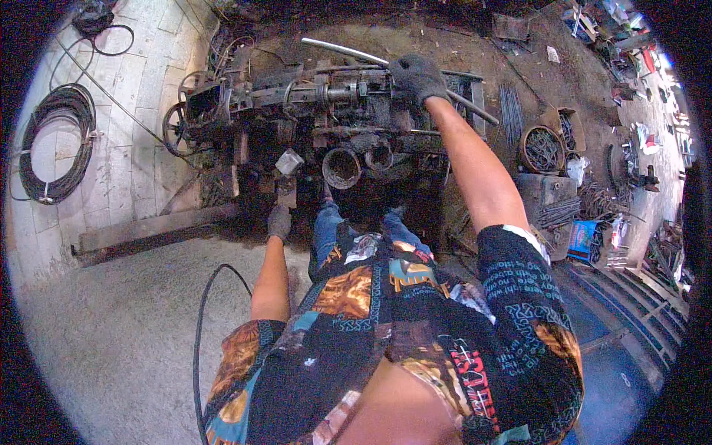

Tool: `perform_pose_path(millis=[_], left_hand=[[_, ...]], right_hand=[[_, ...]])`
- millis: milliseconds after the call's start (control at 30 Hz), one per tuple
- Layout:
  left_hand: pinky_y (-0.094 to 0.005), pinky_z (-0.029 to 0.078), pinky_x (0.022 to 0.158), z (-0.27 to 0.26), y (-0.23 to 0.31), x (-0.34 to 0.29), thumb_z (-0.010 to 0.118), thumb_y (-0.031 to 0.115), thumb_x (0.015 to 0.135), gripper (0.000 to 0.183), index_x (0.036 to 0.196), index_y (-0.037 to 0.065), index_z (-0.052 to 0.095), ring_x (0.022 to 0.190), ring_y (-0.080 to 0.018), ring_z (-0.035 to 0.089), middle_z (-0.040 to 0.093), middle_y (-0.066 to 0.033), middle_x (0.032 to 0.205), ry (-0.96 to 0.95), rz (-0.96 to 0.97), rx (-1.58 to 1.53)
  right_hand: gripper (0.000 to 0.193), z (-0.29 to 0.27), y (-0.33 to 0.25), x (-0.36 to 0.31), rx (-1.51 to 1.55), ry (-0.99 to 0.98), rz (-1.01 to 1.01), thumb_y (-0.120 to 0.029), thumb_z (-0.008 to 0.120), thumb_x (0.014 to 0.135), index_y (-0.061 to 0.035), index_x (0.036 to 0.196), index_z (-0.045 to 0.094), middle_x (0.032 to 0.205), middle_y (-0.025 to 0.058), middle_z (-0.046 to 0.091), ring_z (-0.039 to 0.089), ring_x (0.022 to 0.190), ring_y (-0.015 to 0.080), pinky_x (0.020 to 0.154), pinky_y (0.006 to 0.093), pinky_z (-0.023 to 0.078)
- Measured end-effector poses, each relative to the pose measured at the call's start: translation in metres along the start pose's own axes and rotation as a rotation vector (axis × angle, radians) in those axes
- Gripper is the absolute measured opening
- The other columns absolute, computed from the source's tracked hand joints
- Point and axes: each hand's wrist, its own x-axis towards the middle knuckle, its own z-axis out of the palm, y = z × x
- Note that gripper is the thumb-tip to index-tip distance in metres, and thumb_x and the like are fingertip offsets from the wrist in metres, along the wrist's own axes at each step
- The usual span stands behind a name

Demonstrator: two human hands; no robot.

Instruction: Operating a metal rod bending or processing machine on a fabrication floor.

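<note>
In a dark knitted glove, my right hand [412, 77] is closed round a long metal bar [345, 51] above the machine. The bar's bright end points to the far left, and its darker end sticks out to the right of my hand. My left hand [279, 222], also gloved, is low at the near side of the machine, its fingers curled next to a flat brownish metal piece [286, 194]. What it holds, if anything, is hidden. The greasy machine [341, 93] stretches across in front of me, with a handwheel [176, 127] at its left end.
A coil of black cable [55, 144] lies on pale slabs at the left. A round container of metal pieces [542, 149], bundled rods [511, 111] and a blue crate [586, 241] stand at the right. A beam [156, 228] runs along the floor at the near left.
</note>
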Motion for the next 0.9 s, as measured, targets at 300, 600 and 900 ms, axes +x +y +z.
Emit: perform_pose_path(millis=[300, 600, 900], left_hand=[[-0.0492, 0.051, 0.077, -0.019, 0.03, -0.001, 0.058, 0.022, 0.086, 0.024, 0.102, 0.009, 0.069, 0.093, -0.0398, 0.065, 0.067, -0.0201, 0.103, 0.078, -0.041, -0.424], [-0.0492, 0.05, 0.069, 0.0, 0.052, 0.016, 0.051, 0.029, 0.095, 0.03, 0.115, 0.009, 0.06, 0.086, -0.0384, 0.066, 0.068, -0.0194, 0.098, 0.168, 0.334, -0.183], [-0.0498, 0.049, 0.083, -0.035, 0.047, -0.074, 0.051, 0.034, 0.094, 0.034, 0.111, 0.009, 0.064, 0.099, -0.0418, 0.062, 0.066, -0.0216, 0.108, 0.143, 0.205, -0.282]], right_hand=[[0.047, -0.073, 0.05, -0.082, -0.175, -0.054, 0.004, -0.054, 0.055, 0.088, -0.0114, 0.101, 0.071, 0.099, 0.0162, 0.069, 0.064, 0.092, 0.0371, 0.079, 0.0475, 0.049], [0.032, -0.068, 0.067, -0.092, -0.206, 0.141, -0.084, -0.037, 0.061, 0.086, -0.0087, 0.1, 0.069, 0.098, 0.016, 0.067, 0.062, 0.093, 0.0377, 0.082, 0.0451, 0.048], [0.024, 0.044, 0.112, -0.245, -0.083, 0.487, 0.38, -0.027, 0.064, 0.082, -0.0048, 0.09, 0.068, 0.095, 0.0197, 0.066, 0.062, 0.092, 0.0399, 0.08, 0.0471, 0.048]])
